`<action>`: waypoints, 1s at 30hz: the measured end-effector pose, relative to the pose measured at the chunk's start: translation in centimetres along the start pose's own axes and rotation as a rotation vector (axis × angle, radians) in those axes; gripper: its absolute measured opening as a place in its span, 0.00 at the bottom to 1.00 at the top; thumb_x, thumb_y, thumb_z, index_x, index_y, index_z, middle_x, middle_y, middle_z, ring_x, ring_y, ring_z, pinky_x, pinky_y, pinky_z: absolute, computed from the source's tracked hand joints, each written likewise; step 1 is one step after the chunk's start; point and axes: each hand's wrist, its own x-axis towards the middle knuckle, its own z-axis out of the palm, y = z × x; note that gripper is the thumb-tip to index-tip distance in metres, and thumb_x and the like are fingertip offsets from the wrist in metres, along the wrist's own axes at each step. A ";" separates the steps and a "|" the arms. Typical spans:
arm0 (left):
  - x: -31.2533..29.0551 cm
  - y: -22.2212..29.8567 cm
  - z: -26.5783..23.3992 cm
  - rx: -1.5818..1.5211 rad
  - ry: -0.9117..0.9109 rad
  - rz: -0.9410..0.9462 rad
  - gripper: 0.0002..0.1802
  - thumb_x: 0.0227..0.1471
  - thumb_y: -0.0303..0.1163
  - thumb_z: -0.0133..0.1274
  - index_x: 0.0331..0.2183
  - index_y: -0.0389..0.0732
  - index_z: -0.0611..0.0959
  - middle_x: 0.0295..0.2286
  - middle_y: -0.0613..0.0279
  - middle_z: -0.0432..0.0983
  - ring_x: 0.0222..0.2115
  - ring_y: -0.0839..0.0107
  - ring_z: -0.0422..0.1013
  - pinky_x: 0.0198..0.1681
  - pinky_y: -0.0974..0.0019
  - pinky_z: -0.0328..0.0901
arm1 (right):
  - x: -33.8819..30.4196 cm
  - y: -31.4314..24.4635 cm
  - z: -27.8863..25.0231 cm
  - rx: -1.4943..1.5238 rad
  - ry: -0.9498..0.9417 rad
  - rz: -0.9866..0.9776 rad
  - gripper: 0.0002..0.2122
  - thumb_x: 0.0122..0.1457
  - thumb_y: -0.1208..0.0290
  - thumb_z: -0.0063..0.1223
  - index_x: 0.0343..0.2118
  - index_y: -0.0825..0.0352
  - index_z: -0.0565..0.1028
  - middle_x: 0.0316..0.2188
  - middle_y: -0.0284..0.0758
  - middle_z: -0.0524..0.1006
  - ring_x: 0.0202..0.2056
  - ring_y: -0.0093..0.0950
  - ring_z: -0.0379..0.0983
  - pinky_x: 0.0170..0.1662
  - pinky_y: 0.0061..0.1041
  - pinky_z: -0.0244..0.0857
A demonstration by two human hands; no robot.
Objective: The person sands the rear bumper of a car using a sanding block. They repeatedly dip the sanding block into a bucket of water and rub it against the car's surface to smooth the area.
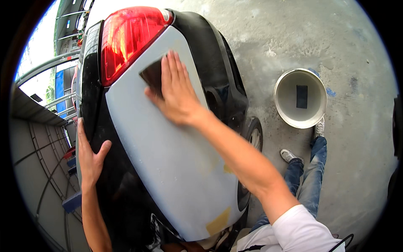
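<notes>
My right hand [178,90] lies flat with stretched fingers on a dark sheet that looks like sandpaper [152,75], pressing it to the grey car panel [163,164]. The thumb stands apart from the fingers, and the sheet sticks out on their left side. My left hand [90,159] rests on the black bodywork at the left, its thumb spread away and nothing visible in it. Just beyond the right hand is the red tail light [130,42]. Yellowish patches [218,221] show on the panel near its lower edge.
A pale round bucket [299,125] with a dark rectangle [302,96] inside stands on the concrete floor [352,168] to the right. A car wheel [255,138] and black bumper [201,46] border the panel. My legs [312,168] are beside the car.
</notes>
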 end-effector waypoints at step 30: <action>-0.9 0.2 0.3 0.043 0.070 -0.110 0.67 0.49 0.75 0.55 0.70 0.30 0.56 0.69 0.45 0.54 0.71 0.55 0.51 0.73 0.55 0.46 | -22.5 62.1 -33.9 0.464 0.211 1.330 0.21 0.62 0.64 0.54 0.57 0.65 0.70 0.53 0.42 0.76 0.54 0.41 0.74 0.52 0.55 0.71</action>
